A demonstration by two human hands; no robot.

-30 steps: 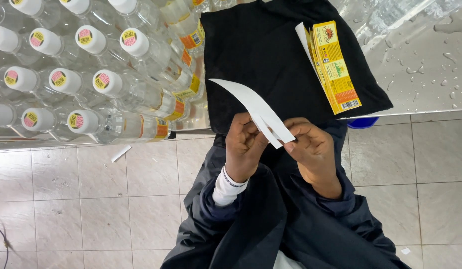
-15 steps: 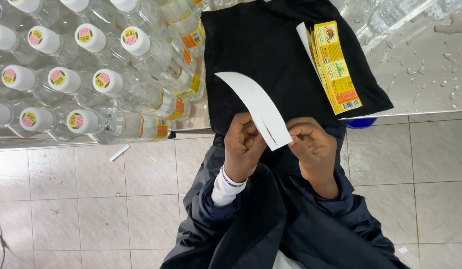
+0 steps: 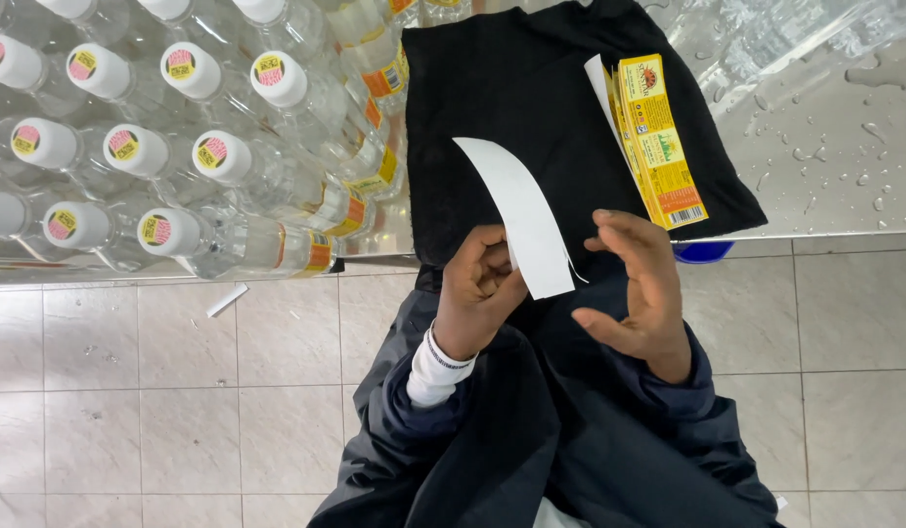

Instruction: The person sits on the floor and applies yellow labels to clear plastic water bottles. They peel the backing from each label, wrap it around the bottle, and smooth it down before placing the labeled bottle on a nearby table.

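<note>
My left fingers [image 3: 492, 269] pinch the lower end of a white strip [image 3: 516, 225], lifting it above the black cloth [image 3: 511, 88]; my right hand [image 3: 639, 288] hovers released beside it. Yellow labels [image 3: 658, 142] lie on the cloth's right; capped bottles [image 3: 208, 156] crowd the wet bench [image 3: 844, 147] left of it.

White label strip [image 3: 521, 225] in left hand [image 3: 482, 284]

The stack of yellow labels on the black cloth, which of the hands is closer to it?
Right. The right hand is open just below the stack of yellow labels, near its lower end. The left hand holds the white strip, farther left.
</note>
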